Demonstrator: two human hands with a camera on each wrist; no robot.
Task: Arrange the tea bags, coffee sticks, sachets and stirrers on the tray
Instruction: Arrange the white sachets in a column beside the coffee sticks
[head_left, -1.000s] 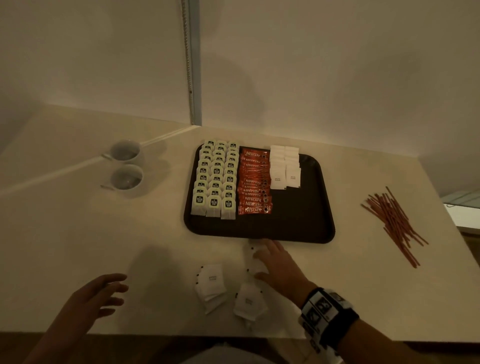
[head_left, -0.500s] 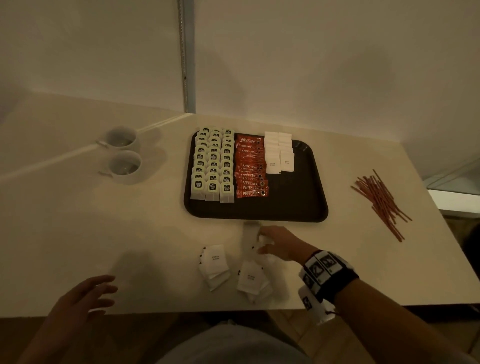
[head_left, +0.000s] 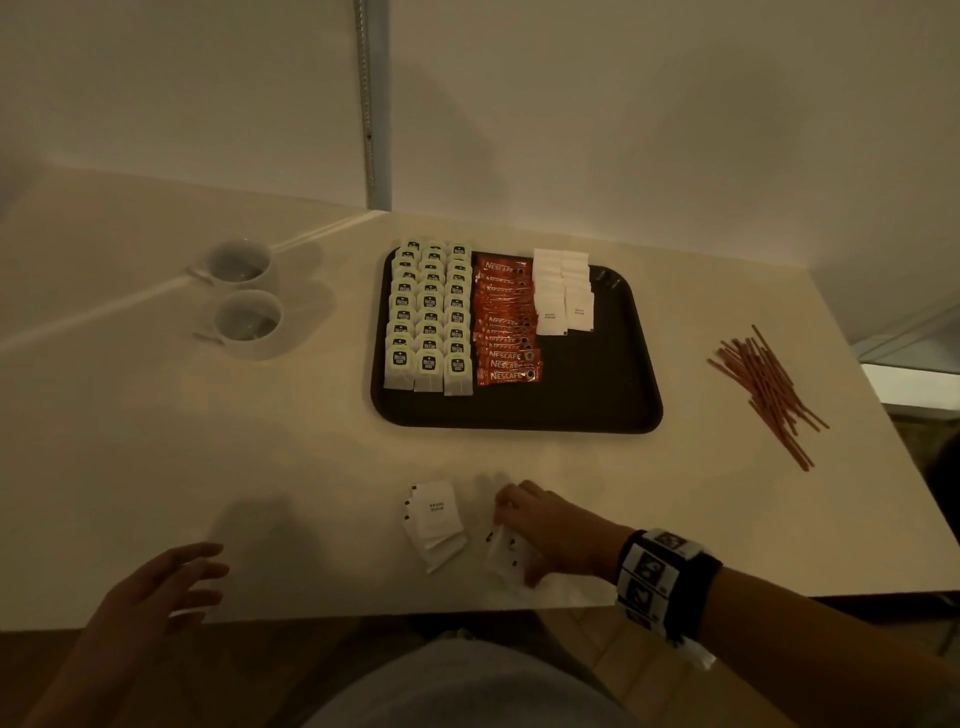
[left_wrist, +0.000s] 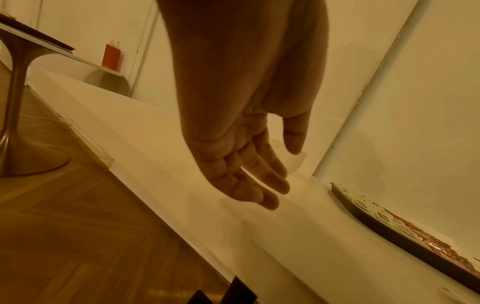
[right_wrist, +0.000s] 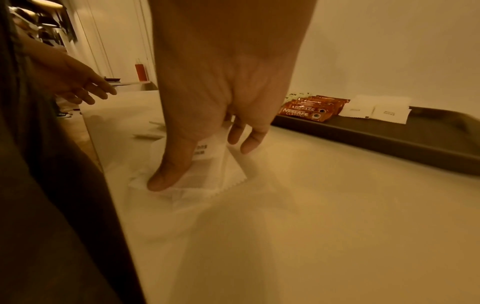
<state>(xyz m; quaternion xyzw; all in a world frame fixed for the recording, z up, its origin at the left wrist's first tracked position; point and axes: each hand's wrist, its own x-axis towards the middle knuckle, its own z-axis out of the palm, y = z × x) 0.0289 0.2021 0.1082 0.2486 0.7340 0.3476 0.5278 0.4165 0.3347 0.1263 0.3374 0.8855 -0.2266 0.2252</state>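
Observation:
A black tray (head_left: 597, 384) holds three columns of tea bags (head_left: 428, 317), a row of red coffee sticks (head_left: 506, 327) and two short columns of white sachets (head_left: 563, 296). Brown stirrers (head_left: 763, 384) lie loose on the table to the tray's right. Near the front edge, my right hand (head_left: 511, 540) pinches a small stack of white sachets (right_wrist: 207, 179), thumb on top and fingers curled behind. A second loose sachet pile (head_left: 436, 519) lies just left of it. My left hand (head_left: 192, 577) hovers open over the front left edge, holding nothing.
Two white cups (head_left: 241, 265) (head_left: 249, 322) stand left of the tray. The wall runs close behind the tray. The table's front edge (head_left: 363, 616) is right under both hands, and its right edge passes just beyond the stirrers.
My right hand has drawn back from the tray's front rim toward the table edge, sliding a sachet onto the near stack and curling round it. The left hand has hardly moved.

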